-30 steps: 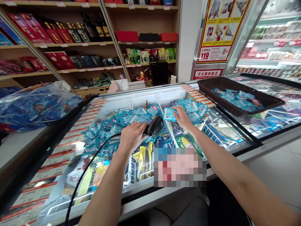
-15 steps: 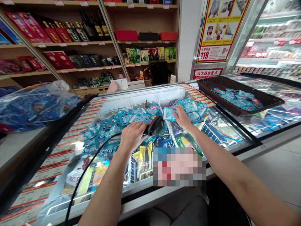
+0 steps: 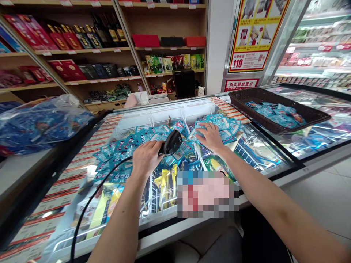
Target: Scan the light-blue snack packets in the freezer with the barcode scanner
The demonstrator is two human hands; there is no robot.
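Note:
My left hand is wrapped around the handle of a black barcode scanner, whose head points right. The scanner's cord runs down to the bottom left. To the right, my right hand rests on the blue packets with its fingers stretched out and apart. One packet lies by its fingertips. More small blue packets are spread in a heap to the left of the scanner, on the glass top of the chest freezer.
A brown basket with blue packets stands on the right of the freezer. A plastic bag of blue packs lies at the left. Yellow packs and wire baskets show under the glass. Wooden shelves stand behind; a blurred patch covers the front edge.
My left hand and the scanner have shifted left and slightly up. My right hand's fingers have spread out over the packets, and the packet at its fingertips now lies lower.

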